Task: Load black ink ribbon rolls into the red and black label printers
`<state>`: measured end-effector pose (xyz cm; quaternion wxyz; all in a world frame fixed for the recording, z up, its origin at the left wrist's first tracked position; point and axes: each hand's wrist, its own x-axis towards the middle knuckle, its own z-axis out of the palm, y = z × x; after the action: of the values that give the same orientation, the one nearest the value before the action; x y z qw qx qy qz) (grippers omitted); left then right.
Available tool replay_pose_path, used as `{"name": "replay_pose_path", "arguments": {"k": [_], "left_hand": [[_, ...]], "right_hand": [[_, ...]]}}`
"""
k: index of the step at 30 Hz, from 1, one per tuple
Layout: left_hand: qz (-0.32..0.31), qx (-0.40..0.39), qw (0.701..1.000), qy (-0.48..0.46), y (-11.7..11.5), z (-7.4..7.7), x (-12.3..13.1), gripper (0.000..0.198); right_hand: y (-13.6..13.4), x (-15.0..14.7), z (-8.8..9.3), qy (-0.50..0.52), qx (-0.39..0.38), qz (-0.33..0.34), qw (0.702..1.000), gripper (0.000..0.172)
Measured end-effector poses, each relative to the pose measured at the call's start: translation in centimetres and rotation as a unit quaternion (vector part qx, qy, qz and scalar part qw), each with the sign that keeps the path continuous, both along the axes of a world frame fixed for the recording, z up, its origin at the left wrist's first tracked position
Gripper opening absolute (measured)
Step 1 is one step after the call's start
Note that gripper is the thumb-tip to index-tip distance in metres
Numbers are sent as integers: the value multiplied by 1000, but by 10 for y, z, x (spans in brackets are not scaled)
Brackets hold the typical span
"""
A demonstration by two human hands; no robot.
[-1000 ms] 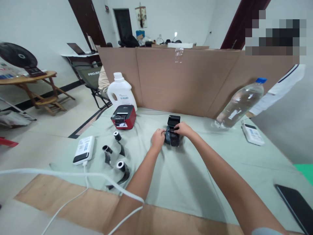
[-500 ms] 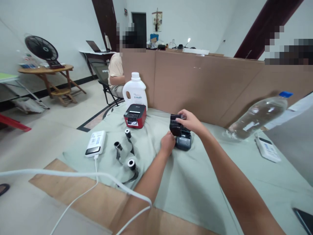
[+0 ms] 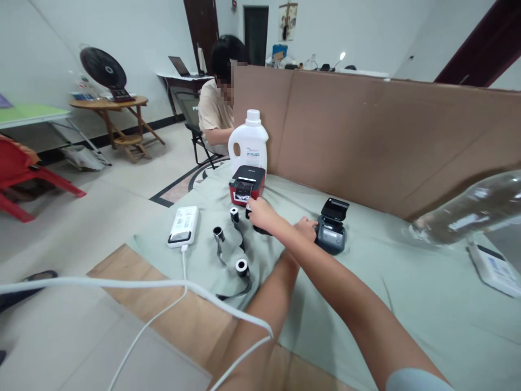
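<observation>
My right hand (image 3: pixel 261 213) reaches left across my left arm, its fingers closed on a small black roll (image 3: pixel 248 210) just in front of the red and black label printer (image 3: pixel 247 184). A dark strip (image 3: pixel 262 231) trails under that hand. Partly hidden behind my right forearm, my left hand (image 3: pixel 306 228) touches the left side of a dark blue-grey label printer (image 3: pixel 330 239), whose black lid (image 3: pixel 336 208) stands raised. Left of my right hand, three rolls with loose black tails stand on the cloth: a far roll (image 3: pixel 234 214), a middle roll (image 3: pixel 218 234) and a near roll (image 3: pixel 241 266).
A white power bank (image 3: pixel 183 225) with a cable lies at left. A white jug (image 3: pixel 249 144) stands behind the red printer, before a cardboard partition (image 3: pixel 345 130). On the right are a large clear bottle (image 3: pixel 468 206) and another white device (image 3: pixel 494 269). A person sits beyond the partition.
My right hand has moved left from above the blue-grey printer to beside the rolls, carrying a black roll. My left hand stays by that printer. The view has swung left.
</observation>
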<state>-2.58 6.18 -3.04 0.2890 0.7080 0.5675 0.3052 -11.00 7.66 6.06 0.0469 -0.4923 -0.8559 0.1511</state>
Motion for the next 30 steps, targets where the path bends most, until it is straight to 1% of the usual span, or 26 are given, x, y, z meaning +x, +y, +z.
{"name": "replay_pose_path", "arguments": {"k": [3,5,8,11,12,14,16,18,19,21,23,27,30], "left_hand": [[-6,11,1000,10,-1,0,0,43],[1,9,1000,17,-2,1,0,44],[2,-7,1000,15,-1,5,0,44],[-15,-10,1000,4,0,6,-1,44],[-15,-6,1000,1,0,5,-2,44],[-4,6,1000,-4,-1,3,-1,43],[13,12,1000,-3,-2,2,0,42],[25,13,1000,3,-4,1,1,41],[27,12,1000,7,-4,2,2,40],[28,11,999,14,-5,2,2,40],[29,11,999,15,-5,2,3,40],[33,22,999,6,-3,0,3,39],[33,27,999,5,-3,-1,3,38]], "right_hand": [[-2,-13,-14,-42,-11,-13,999,36],[-3,-15,-14,-52,-12,-18,998,35],[-4,-16,0,-46,22,-18,999,34],[-3,-24,17,-9,77,7,997,33],[-3,-29,21,-1,82,23,996,34],[-6,-43,24,-7,61,67,996,33],[-11,-58,20,-34,38,116,992,36],[-20,-73,14,-67,37,151,986,45],[-25,-79,10,-80,39,162,983,45],[-33,-88,5,-96,41,177,979,35],[-38,-92,2,-105,31,185,977,28],[-40,-90,0,-99,32,195,975,26],[-43,-84,5,-91,47,189,977,29]]}}
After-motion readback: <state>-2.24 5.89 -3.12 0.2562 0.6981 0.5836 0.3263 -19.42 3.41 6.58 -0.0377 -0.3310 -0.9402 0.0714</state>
